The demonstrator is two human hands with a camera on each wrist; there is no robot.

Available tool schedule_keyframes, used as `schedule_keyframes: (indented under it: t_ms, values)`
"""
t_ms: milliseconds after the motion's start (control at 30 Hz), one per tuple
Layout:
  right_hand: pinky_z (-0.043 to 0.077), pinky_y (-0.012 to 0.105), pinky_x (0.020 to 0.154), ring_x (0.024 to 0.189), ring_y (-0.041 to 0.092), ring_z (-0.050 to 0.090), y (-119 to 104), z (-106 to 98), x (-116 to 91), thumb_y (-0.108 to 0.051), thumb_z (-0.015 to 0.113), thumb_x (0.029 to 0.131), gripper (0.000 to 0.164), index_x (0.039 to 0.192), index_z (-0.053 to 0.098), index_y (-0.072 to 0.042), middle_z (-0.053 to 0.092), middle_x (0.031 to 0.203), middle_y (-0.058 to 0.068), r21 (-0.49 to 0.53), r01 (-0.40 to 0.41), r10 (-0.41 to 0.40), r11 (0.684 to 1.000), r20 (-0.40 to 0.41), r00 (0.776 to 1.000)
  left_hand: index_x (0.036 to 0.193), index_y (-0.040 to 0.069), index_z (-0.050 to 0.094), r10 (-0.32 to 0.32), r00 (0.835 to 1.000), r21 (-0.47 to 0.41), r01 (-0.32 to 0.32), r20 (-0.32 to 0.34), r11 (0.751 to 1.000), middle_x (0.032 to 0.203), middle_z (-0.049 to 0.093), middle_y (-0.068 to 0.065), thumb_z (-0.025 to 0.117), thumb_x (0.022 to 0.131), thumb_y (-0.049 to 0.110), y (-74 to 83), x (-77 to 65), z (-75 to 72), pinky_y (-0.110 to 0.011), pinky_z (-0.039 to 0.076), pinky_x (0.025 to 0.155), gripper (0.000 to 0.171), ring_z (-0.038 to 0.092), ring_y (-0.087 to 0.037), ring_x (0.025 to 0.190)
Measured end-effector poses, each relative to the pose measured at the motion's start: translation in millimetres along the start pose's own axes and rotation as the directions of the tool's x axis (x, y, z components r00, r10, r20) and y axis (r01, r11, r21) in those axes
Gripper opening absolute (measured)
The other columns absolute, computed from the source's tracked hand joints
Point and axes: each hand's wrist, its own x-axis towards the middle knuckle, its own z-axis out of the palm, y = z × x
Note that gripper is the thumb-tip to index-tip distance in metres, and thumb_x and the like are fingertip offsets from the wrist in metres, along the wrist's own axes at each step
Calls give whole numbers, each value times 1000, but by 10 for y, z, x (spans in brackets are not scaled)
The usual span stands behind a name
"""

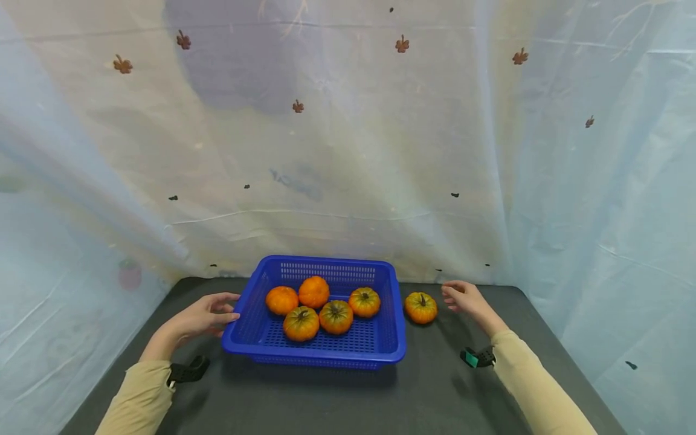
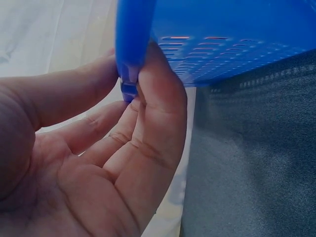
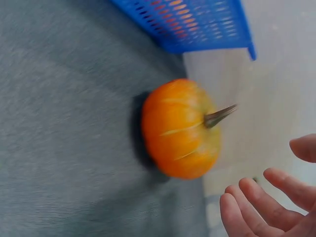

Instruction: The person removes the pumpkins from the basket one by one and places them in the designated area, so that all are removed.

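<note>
A blue plastic basket (image 1: 326, 357) stands on the dark table with several small orange and green-tinged pumpkins (image 1: 301, 324) inside. My left hand (image 1: 200, 316) grips its left rim; in the left wrist view the thumb lies on one side of the rim (image 2: 134, 34) and the fingers curl under the other. Just outside the basket's right side sits a single pumpkin (image 1: 420, 308) on the table, its stem (image 3: 220, 116) plain in the right wrist view. To the right of that pumpkin, my right hand (image 1: 465, 298) hovers apart from it, fingers loosely bent and holding nothing.
The dark table (image 1: 435, 393) extends in front of the basket and to both sides. Behind it hangs a pale plastic curtain (image 1: 348, 151) with leaf prints, which also closes off the left and right. Black bands (image 1: 188, 369) are worn on both wrists.
</note>
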Motion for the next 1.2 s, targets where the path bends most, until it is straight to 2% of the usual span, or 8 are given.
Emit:
schedule_keyframes:
  t_ms: [233,467,600,867,1200]
  values:
    - [47,46,93,112,36,55,-291,-46,-5,-26,46,102,49,138,41,7,48,131,30,-17,79,-78,997,39,996,143,-9,28,-11,1000,2,11,-5,1000,108,60,-17,62,95,23,13,-18,14,-45,55,78,67,64,-29,91]
    - [48,41,93,112,33,56,-529,-1,-19,-32,50,100,51,138,44,2,49,133,26,-12,117,-116,993,59,992,143,-9,28,-8,1000,0,8,-10,1000,108,60,-18,61,95,21,37,-46,37,-46,55,77,66,64,-29,90]
    - [47,43,94,115,33,55,-631,37,-15,-31,49,101,48,137,45,1,49,134,24,0,149,-148,989,86,985,143,-10,28,-11,1000,-3,11,-9,1000,108,59,-18,61,95,20,45,-45,39,-47,55,77,65,64,-29,90]
    - [42,46,99,120,37,50,-818,122,18,-30,49,101,48,138,44,0,47,136,23,92,203,-216,975,160,963,143,-8,29,-25,999,7,25,-23,1000,107,60,-17,63,94,23,45,-34,34,-46,55,77,67,64,-29,89]
    - [43,44,98,122,36,49,-986,317,89,-34,48,101,52,140,42,0,44,138,27,130,234,-259,964,241,935,142,-10,29,-21,1000,-8,21,-14,1000,105,61,-17,63,94,21,71,-44,47,-47,54,77,66,64,-29,89]
